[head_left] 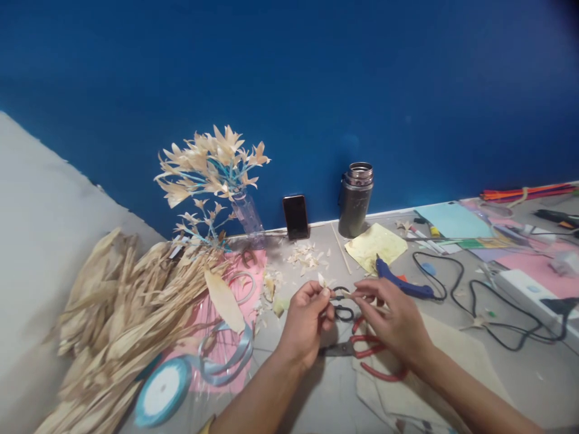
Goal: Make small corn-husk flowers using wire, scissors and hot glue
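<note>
Head view: both forearms reach in from the bottom edge and meet over the grey table (520, 374). The left hand (305, 319) is curled, knuckles toward the camera, its thumb and forefinger pressed together on a small pale husk piece (322, 281) — the piece sticks up just above the fingertips. The right hand (393, 316) lies palm down, wrist angled in from the right, fingers stretched toward the left hand; its fingertips pinch a thin stick (348, 295) that runs between the two hands. Just beyond and below the fingertips lie small black scissors (342, 304); red-handled scissors (362, 348) rest on the table under the right hand. A blue glue gun (402, 282) lies near, behind the right hand. To the left sit a heap of dried husks (117, 301), a ribbon spool (161, 392) and a vase (248, 214) of husk flowers (212, 160) — against the blue wall stand a phone (295, 217) and a flask (356, 199).
</note>
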Motion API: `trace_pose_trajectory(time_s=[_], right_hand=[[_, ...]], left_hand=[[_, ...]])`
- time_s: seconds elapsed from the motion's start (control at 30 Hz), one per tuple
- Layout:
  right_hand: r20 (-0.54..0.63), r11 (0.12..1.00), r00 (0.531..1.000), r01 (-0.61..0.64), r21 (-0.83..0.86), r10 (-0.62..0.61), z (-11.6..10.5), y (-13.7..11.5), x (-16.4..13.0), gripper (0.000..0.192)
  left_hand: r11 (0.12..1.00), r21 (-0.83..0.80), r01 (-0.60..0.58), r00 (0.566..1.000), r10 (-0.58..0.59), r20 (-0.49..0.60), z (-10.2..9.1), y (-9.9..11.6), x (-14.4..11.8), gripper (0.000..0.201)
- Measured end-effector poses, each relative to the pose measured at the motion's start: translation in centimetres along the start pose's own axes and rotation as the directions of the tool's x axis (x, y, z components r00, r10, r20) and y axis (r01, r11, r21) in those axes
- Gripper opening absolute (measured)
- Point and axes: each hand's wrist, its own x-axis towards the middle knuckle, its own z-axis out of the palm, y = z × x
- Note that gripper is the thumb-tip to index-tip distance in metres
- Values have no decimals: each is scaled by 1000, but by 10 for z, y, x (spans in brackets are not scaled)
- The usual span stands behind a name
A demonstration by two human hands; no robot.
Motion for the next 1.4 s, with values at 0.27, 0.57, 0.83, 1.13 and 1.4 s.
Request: trace_pose_trajectory(time_s=[0.27, 0.57, 0.83, 1.13, 1.4], right_hand=[[175, 585, 701, 685, -434, -691, -17, 0, 5, 27], [277, 481, 628, 754, -448, -727, -22, 1, 21, 30], [369, 474, 629, 768, -431, -684, -28, 6, 21, 28], [327, 503, 674, 723, -473, -662, -23, 8, 22, 30], [247, 604, 769, 623, -497, -590, -21, 20, 13, 23]], left_hand=[[970, 242, -7, 1000, 11, -12, 1, -9, 6, 36], [897, 414, -157, 986, 165, 17, 2, -18, 21, 19], [907, 390, -160, 986, 164, 22, 1, -21, 29, 23], [821, 523, -227, 970, 236, 50, 5, -20, 28, 13], [653, 675, -344, 921, 374, 106, 5, -30, 35, 11]])
